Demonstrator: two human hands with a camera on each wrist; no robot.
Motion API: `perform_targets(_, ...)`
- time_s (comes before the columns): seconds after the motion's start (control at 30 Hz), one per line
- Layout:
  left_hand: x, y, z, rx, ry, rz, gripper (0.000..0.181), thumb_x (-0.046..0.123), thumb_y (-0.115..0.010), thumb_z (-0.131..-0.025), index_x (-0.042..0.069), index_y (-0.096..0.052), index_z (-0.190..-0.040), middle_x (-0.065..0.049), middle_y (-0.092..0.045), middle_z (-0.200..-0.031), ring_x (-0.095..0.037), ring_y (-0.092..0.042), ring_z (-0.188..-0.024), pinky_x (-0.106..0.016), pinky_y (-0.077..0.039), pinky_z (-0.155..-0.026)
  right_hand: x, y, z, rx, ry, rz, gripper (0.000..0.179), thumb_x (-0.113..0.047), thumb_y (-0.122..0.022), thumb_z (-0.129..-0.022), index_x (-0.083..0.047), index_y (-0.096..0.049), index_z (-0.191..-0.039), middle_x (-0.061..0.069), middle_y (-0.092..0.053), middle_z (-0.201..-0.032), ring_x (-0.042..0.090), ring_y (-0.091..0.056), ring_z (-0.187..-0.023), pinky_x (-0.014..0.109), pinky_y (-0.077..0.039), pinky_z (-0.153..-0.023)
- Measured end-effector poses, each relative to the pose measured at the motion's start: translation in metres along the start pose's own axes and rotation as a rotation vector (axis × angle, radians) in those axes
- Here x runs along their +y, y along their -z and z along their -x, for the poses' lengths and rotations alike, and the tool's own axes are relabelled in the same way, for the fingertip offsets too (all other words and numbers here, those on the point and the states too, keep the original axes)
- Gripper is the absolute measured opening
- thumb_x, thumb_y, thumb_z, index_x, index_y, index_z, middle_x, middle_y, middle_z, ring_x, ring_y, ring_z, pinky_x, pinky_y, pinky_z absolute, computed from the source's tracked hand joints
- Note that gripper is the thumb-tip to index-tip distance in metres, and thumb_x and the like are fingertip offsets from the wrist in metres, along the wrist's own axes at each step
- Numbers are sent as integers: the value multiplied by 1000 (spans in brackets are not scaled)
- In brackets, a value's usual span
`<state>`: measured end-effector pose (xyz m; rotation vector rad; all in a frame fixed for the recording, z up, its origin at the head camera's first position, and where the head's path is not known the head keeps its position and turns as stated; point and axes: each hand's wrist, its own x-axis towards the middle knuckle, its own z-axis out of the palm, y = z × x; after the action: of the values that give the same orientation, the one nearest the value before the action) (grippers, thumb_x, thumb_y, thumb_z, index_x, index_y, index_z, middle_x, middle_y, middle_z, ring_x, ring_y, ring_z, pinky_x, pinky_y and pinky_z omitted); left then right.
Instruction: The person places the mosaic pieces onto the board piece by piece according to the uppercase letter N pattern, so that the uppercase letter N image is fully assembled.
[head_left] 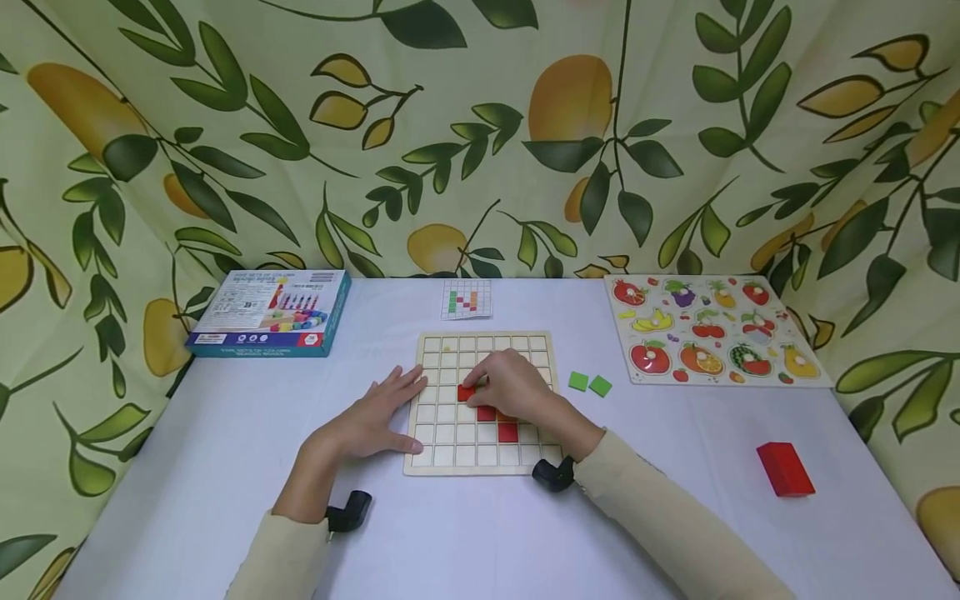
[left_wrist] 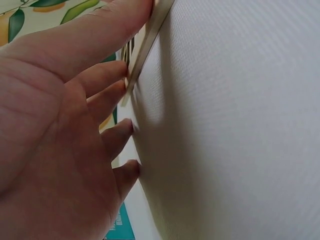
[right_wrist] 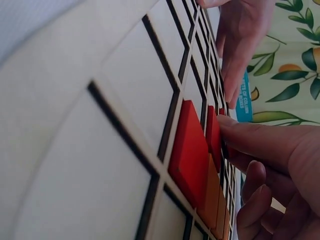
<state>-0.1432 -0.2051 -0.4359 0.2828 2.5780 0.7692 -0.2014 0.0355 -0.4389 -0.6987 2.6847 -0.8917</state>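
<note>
Grip of the right hand (head_left: 517, 388): thumb and fingertips brought together, pinching one red tile (head_left: 464, 394). The tile lies off the left tip of that hand, in the third column from the left of the gridded board (head_left: 472, 471); whether it sits fully down in its square cannot be told. Outline square, hence no long axis to record. Governing relation: the second red tile (head_left: 486, 414) lies to the right and near of the held one, corner towards corner, with the third red tile (head_left: 507, 432) beyond on the same slant; the right hand is the nearer to all three. Orange tiles (right_wrist: 210, 197) lie beside the third, mostly hidden from above by that hand

Left hand (head_left: 371, 421): fingers spread, pinching nothing, thumb and a fingertip resting on the board's left rim

Outward, on the table (head_left: 450, 542): two green tiles (head_left: 578, 381) just right of the board; a pattern card (head_left: 467, 300) at its far side; a box (head_left: 258, 312) far left; a fruit puzzle (head_left: 693, 329) far right; a red block (head_left: 785, 469) well right
</note>
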Motion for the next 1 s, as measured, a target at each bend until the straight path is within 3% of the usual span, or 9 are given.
perform_targets(0.27,0,0,2,11,-33,9,101,38,-88,-77,15,-36,-160,-4,-20,-173,-37,-4,-162,-64,-7,-129,-5,-4,1,44,-56,9,16,-16,-89,-77,-19,-84,-92,-3,-81,-100,18,-69,-103,28,-53,-75)
perform_targets(0.57,1,0,0,19,-29,3,101,38,-88,-76,16,-36,-160,-3,-19,-174,-37,-4,-163,-64,-8,-129,-10,-2,3,58,-84,75,16,-18,-90,-77,-22,-84,-91,-4,-80,-102,17,-68,-98,25,-48,-63)
perform_targets(1.0,0,0,1,15,-39,23,101,38,-88,-76,14,-36,-159,-4,-19,-174,-37,-3,-162,-64,-6,-129,-11,3,5,23,-56,85,15,-21,-90,-78,-22,-85,-92,-5,-81,-104,18,-68,-107,26,-50,-70)
